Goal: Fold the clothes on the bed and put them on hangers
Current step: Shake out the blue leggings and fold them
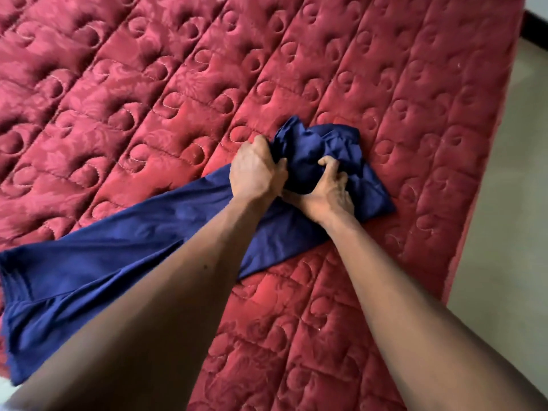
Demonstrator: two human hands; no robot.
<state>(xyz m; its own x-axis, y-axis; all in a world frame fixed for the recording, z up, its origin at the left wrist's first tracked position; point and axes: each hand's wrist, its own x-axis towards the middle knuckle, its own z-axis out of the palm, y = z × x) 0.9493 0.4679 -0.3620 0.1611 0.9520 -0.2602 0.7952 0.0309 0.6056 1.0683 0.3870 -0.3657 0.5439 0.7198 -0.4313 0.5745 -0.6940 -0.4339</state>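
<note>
A long navy blue garment (124,241) lies across the red quilted bed (148,84), stretching from the lower left edge toward the middle right. Its far end is bunched into a crumpled heap (320,143). My left hand (256,170) grips the left side of that heap, fingers curled into the cloth. My right hand (329,191) clutches the heap from the near side, fingers dug into the folds. Both forearms reach in from the bottom and cover part of the garment's middle.
The bed's right edge (486,203) runs diagonally from the upper right downward, with pale floor (510,232) beyond it. A dark skirting strip (536,28) shows at the top right corner. No hangers or other clothes are in view.
</note>
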